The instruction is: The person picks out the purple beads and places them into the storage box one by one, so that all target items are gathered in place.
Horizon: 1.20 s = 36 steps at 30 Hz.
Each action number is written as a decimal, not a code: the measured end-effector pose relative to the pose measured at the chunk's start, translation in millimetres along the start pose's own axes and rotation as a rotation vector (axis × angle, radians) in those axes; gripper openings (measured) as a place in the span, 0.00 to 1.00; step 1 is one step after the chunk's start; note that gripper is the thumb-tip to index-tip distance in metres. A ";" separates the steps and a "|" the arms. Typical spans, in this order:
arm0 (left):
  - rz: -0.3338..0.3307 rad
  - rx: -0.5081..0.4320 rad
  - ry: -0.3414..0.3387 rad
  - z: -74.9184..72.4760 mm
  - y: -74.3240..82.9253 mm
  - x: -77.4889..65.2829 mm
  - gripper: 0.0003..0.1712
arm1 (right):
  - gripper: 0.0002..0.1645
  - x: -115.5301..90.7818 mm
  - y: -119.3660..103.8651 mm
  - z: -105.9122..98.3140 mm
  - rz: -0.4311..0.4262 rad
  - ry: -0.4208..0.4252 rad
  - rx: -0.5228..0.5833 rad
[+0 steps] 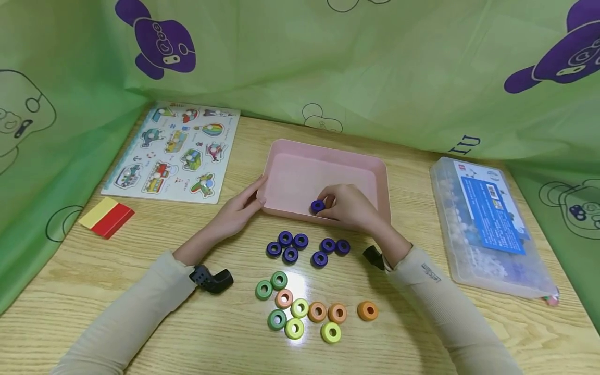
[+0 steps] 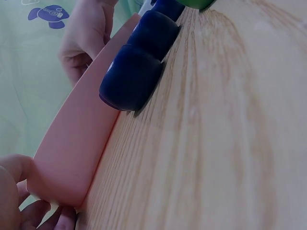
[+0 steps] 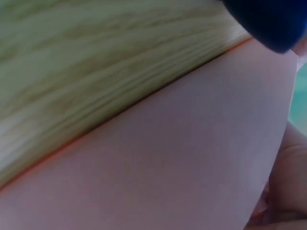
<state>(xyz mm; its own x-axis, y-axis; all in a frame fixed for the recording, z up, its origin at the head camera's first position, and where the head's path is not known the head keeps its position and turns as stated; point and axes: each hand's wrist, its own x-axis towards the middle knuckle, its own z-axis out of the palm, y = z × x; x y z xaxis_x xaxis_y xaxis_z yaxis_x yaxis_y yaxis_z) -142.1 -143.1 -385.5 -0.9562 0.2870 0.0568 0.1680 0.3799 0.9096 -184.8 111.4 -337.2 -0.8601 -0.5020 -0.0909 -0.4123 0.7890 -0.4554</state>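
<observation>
My right hand [image 1: 349,205] pinches a dark purple ring [image 1: 317,207] between thumb and fingers, low over the front part of a pink tray [image 1: 323,174]. At the tray's front left corner my left hand [image 1: 239,211] grips the wall; in the left wrist view its fingers [image 2: 36,213] wrap round that corner. Several purple rings [image 1: 290,255] lie in two loose groups just in front of the tray. The right wrist view is mostly filled by the tray's front wall [image 3: 158,153], which partly hides the right hand.
Nearer me lie several green rings [image 1: 277,319], orange rings [image 1: 337,313] and yellow-green rings [image 1: 331,332]. A picture puzzle board [image 1: 173,151] and a yellow-red card [image 1: 108,217] are at left. A clear plastic case [image 1: 492,229] lies at right. Green printed cloth [image 1: 281,57] hangs behind.
</observation>
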 end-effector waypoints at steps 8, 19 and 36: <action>-0.006 0.006 0.000 0.7 -1.0 -0.2 0.29 | 0.18 -9.8 -0.9 -9.8 0.019 0.030 0.007; -0.004 -0.003 0.000 0.1 2.0 0.8 0.29 | 0.16 -61.9 11.1 -35.0 -0.120 -0.113 0.192; -0.023 -0.042 -0.004 -1.7 30.9 -7.8 0.28 | 0.25 -77.8 24.7 -7.7 -0.228 -0.274 0.005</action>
<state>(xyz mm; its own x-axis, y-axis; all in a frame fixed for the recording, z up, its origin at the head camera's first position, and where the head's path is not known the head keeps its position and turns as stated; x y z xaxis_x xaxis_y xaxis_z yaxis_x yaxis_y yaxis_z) -129.9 -135.1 -357.1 -0.9588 0.2822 0.0340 0.1357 0.3496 0.9270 -130.4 172.7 -334.6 -0.6329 -0.7421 -0.2205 -0.5825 0.6441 -0.4959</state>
